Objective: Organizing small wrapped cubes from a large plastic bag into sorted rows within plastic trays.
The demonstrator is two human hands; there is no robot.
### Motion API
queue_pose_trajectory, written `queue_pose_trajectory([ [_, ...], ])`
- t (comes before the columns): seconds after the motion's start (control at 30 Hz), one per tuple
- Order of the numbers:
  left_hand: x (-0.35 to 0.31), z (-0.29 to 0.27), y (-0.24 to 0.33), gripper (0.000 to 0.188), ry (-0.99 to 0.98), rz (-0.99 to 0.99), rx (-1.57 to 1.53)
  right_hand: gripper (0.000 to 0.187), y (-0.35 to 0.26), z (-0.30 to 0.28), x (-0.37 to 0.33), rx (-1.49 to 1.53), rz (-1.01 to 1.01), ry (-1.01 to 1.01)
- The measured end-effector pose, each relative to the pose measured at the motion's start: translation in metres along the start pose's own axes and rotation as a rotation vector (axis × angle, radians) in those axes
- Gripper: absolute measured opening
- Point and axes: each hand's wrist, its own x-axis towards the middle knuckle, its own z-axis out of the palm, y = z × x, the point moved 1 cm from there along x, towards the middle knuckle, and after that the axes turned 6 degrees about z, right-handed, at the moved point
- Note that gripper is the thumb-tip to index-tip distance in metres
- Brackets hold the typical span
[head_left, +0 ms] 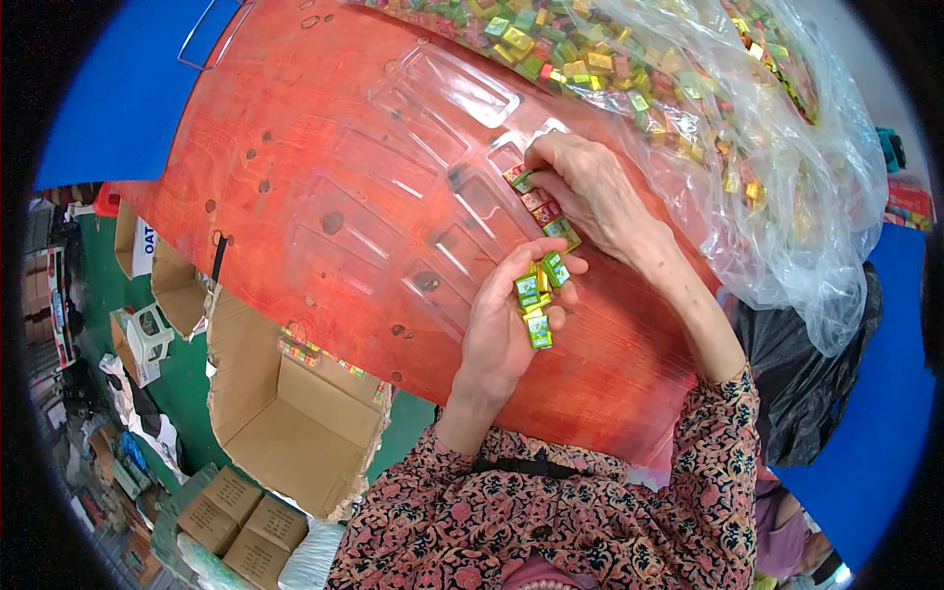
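Observation:
My left hand (492,334) is cupped, palm up, over the red table, holding several small foil-wrapped blocks (528,291) in green and yellow. Farther up and to the right, my right hand (595,192) has its thumb and index finger closed on a small green wrapped block (524,183). That block is at a row of red and green wrapped blocks (541,204) in a long slot of a clear plastic tray (482,202). The right fingers partly cover this row. More slots of clear tray (339,221) lie to the left with no blocks in them.
A large clear plastic bag (787,226) and a heap of wrapped blocks (590,64) take up the far right of the red table (256,108). An open cardboard box (305,423) stands below its left edge. Black plastic (816,383) hangs at the right.

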Motion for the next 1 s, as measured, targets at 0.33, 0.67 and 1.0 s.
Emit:
queue_pose_trajectory([
  [0.33, 0.0008, -0.0031, 0.0006, 0.034, 0.007, 0.006, -0.004, 0.009, 0.0015, 0.0035, -0.0004, -0.010, 0.022, 0.005],
  [0.67, 0.0012, -0.0032, 0.0001, 0.036, 0.033, 0.007, -0.044, 0.008, 0.0007, 0.0057, -0.0024, 0.014, 0.082, 0.020],
  [1.0, 0.0012, -0.0039, 0.0007, 0.034, 0.002, 0.003, -0.026, 0.009, -0.0045, 0.0023, -0.0027, -0.008, 0.049, 0.012],
])
